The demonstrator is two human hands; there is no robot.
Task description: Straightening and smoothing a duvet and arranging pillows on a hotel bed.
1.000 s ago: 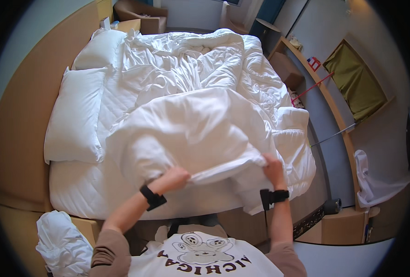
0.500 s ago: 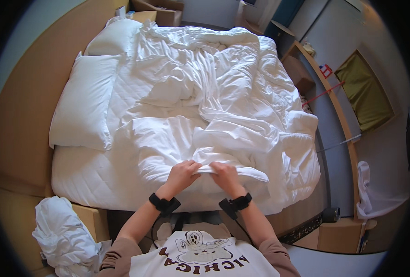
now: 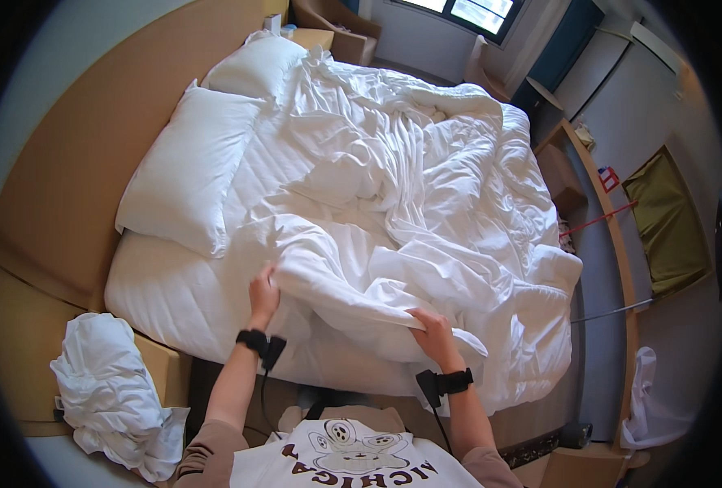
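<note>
Hands, left hand (image 3: 263, 294) and right hand (image 3: 432, 332), grip the white duvet's (image 3: 393, 244) folded edge at lower centre, mid-straightening; spreading it toward the pillows (image 3: 190, 171) seems next.

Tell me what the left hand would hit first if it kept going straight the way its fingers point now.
The left hand points up the bed, its grip on the white duvet's folded edge. Straight on, it would likely push into the bunched duvet folds right ahead; the nearer pillow lies left of that line, though depth is hard to judge.
</note>
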